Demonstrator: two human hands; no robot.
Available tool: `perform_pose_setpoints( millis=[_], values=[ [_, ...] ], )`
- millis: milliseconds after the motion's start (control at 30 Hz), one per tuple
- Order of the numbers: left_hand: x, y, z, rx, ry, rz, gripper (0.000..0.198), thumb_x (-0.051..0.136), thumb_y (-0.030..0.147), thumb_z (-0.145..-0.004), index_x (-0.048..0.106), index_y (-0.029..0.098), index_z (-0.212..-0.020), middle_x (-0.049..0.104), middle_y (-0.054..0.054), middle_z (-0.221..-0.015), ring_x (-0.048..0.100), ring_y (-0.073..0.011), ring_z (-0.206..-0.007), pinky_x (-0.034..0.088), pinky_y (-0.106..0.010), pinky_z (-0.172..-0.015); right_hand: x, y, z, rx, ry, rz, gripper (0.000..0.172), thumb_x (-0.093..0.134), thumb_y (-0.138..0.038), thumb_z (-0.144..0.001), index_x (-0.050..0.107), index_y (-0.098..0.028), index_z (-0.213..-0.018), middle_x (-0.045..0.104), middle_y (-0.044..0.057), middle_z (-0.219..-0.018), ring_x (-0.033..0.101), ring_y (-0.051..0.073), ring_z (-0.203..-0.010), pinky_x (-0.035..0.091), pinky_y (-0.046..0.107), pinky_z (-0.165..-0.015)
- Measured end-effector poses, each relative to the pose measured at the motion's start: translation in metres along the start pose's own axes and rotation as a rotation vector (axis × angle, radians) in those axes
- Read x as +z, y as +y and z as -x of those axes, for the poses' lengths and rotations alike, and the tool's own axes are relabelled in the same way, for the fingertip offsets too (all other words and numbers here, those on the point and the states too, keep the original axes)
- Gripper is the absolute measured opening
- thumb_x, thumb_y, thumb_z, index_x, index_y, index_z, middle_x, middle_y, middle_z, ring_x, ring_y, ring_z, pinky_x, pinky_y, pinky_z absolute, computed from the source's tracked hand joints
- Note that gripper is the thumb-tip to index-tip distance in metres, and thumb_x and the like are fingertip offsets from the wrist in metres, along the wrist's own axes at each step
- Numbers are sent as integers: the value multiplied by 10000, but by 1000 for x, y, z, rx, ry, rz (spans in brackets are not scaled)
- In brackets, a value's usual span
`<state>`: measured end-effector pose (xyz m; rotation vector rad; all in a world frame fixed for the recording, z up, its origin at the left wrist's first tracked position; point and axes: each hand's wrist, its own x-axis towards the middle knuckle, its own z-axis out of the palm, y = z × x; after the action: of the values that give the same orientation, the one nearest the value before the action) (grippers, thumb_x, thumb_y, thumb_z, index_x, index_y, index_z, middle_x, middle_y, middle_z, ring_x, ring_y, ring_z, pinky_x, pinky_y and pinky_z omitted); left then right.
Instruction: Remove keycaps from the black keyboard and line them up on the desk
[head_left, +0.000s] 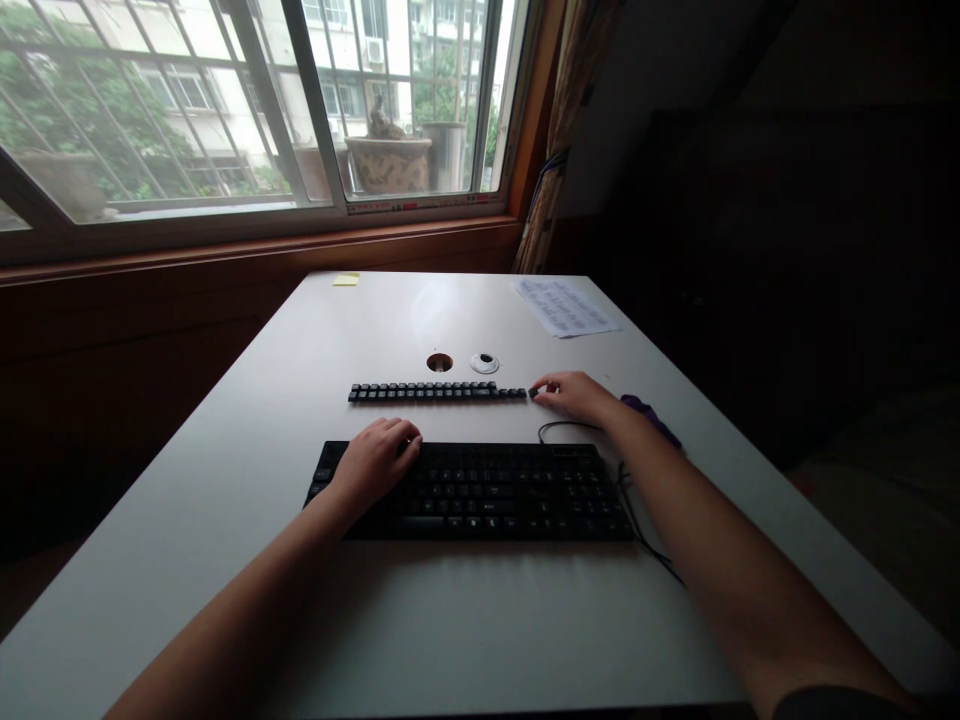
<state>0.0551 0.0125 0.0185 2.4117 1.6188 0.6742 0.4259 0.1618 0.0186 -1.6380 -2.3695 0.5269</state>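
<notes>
A black keyboard (pixel 480 495) lies lengthwise before me on the white table (pixel 480 610). Over its upper left part, my left hand (pixel 379 455) rests with bent fingers, thumb and forefinger close together; whatever lies between them is hidden. Beyond the keyboard, loose dark keycaps (pixel 420 393) stand in tight rows. At the right end of these rows my right hand (pixel 574 395) pinches a small dark keycap (pixel 533 392), low at the tabletop.
A black cable (pixel 637 530) runs under my right arm, near a purple cloth-like thing (pixel 651 418). Behind the keycaps are a round hole (pixel 439 363) and a white round cover (pixel 484 363). Printed papers (pixel 566 308) and yellow sticky notes (pixel 346 280) lie at the far edge.
</notes>
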Motion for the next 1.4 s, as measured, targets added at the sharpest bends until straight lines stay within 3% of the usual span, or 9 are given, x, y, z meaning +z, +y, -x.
perform_pose_setpoints(
  millis=[1400],
  values=[
    [-1, 2, 1, -5, -18, 6, 160, 505, 298, -955, 647, 224, -957, 684, -61, -931, 631, -242, -891, 485, -355, -787, 0, -6, -2, -30, -9, 27, 291, 643, -342, -825, 750, -235, -1073, 725, 19, -853, 640, 173, -772, 465, 267, -721]
  ],
)
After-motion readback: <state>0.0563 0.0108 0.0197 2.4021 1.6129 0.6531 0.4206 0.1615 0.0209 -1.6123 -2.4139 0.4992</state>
